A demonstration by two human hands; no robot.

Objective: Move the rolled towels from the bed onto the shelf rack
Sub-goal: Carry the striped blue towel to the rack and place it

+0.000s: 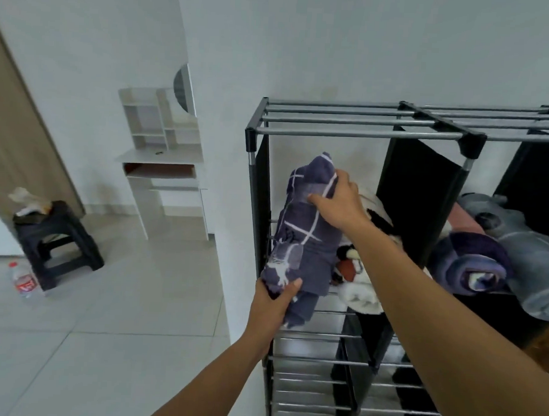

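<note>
we're placing the purple towel [300,240] on the rack [358,133]: left hand [273,305] clasps its near end, right hand [339,204] its far end; next, lower and release.

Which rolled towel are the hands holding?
The blue-purple towel with white lines, in the rack's left compartment. The left hand grips its bottom, the right hand its top; the others lie untouched.
</note>
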